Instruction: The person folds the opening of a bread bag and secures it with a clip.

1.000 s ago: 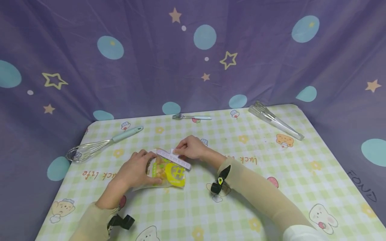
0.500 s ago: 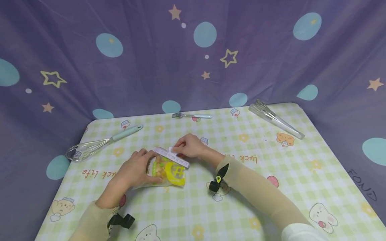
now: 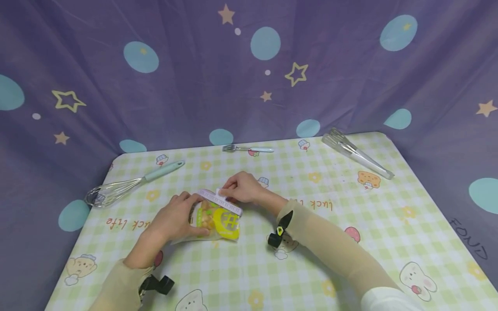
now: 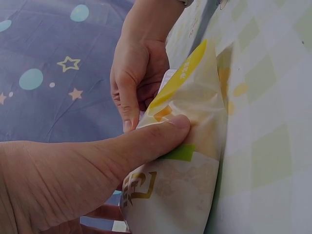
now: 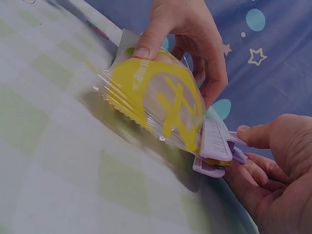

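A clear and yellow snack bag [image 3: 227, 224] lies near the middle of the table, its far edge raised. My left hand [image 3: 175, 220] grips the bag's left part, with the thumb [image 4: 165, 134] pressed on its front in the left wrist view. A lilac bag clip [image 3: 229, 206] sits along the bag's far edge. Its handles are pinched between the thumb and fingers of my right hand [image 3: 245, 188]. In the right wrist view the bag clip [image 5: 216, 140] straddles the edge of the bag [image 5: 131, 87], with part of the edge between its bars.
A whisk [image 3: 155, 172] with a pale green handle lies to the left. At the back edge is a small fork [image 3: 260, 150]; metal tongs [image 3: 362, 159] lie at the back right. A purple curtain [image 3: 186, 86] hangs behind the checked tablecloth [image 3: 295, 276].
My right hand has moved the bag clip slightly left and away from me, farther over the bag's far edge. The left hand keeps its hold on the bag.
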{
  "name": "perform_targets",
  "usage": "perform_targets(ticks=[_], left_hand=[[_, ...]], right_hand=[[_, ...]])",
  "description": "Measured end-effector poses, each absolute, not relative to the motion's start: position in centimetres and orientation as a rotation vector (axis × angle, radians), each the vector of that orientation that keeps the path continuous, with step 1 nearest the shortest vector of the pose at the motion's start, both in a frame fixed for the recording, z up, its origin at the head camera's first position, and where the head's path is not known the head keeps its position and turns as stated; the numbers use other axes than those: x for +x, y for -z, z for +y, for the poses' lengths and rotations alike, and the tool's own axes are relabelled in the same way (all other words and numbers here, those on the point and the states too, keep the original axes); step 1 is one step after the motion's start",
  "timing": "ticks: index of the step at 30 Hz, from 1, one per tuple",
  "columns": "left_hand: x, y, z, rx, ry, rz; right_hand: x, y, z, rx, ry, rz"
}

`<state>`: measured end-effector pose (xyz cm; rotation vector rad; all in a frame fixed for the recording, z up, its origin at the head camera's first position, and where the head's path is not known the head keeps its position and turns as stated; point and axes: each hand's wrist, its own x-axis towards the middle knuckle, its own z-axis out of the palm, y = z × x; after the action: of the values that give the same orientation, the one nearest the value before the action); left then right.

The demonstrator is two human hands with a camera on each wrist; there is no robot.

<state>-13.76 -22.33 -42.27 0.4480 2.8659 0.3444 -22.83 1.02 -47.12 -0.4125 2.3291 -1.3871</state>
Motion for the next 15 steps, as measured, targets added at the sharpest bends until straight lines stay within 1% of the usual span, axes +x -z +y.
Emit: perform_targets(ticks=[15], left_hand=[[-13.83,42.15,-22.24,0.432,-0.347,2.848]], right_hand=[[-23.01,46.74,0.69,-0.425,1.401,2.320]])
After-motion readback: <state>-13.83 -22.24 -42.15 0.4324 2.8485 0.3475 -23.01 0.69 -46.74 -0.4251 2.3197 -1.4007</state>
